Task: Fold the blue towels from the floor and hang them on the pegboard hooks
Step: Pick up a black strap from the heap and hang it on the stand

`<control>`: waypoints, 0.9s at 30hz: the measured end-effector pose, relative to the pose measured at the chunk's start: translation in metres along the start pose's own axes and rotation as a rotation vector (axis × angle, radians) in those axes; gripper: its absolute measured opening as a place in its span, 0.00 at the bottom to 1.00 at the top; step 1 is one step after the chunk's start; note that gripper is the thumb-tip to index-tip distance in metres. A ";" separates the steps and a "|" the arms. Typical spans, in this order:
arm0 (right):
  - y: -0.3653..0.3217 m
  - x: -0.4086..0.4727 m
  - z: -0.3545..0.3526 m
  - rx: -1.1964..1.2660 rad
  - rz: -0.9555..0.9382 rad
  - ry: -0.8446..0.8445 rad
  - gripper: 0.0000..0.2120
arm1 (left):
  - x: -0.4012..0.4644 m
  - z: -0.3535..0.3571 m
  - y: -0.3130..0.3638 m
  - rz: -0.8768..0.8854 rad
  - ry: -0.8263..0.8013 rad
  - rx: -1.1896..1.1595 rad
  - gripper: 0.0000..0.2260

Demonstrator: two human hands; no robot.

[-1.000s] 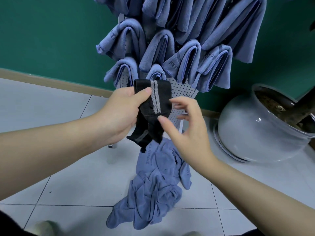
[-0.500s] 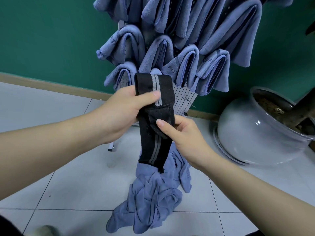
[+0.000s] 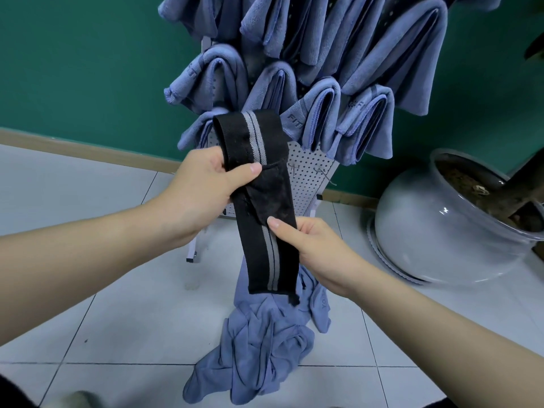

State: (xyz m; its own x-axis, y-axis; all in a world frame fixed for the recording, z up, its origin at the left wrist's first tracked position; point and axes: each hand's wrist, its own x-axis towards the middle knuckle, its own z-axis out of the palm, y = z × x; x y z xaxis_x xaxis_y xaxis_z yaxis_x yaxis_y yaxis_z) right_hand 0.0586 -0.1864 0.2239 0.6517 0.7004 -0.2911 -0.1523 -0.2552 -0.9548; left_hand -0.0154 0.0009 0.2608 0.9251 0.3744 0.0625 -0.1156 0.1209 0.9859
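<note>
A long black cloth band with a grey stripe point(image 3: 266, 219) hangs stretched between my hands. My left hand point(image 3: 203, 187) grips its upper part, thumb across the front. Lower down, my right hand point(image 3: 312, 251) pinches its right edge between thumb and fingers. Crumpled blue towels point(image 3: 265, 348) lie in a heap on the tiled floor below the band. Behind it stands the white pegboard point(image 3: 309, 178), its upper part covered by several folded blue towels point(image 3: 362, 122) hanging on hooks.
A large white round plant pot point(image 3: 435, 231) with soil and a trunk stands on the floor at the right. A green wall point(image 3: 82, 60) with a beige skirting runs behind the pegboard. White floor tiles point(image 3: 88, 201) stretch to the left.
The black band was bunched up between my hands; it now hangs unrolled at full length. My right hand slid down along it and took its edge, while my left hand kept the top.
</note>
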 end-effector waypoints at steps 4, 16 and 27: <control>-0.003 0.003 -0.001 0.053 0.100 0.004 0.23 | 0.006 -0.006 0.003 0.085 -0.019 0.104 0.09; -0.025 0.009 -0.006 0.368 0.145 0.014 0.17 | -0.010 0.007 -0.005 0.203 -0.236 0.292 0.11; -0.037 0.005 -0.018 0.440 0.109 -0.007 0.17 | -0.001 -0.006 -0.009 0.512 -0.450 0.893 0.19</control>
State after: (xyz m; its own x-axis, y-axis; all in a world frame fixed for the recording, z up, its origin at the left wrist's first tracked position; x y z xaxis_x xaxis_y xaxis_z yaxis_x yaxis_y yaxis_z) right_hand 0.0809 -0.1853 0.2587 0.6091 0.6902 -0.3907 -0.5226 -0.0212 -0.8523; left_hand -0.0177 0.0046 0.2514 0.9101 -0.1974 0.3642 -0.3863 -0.7219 0.5741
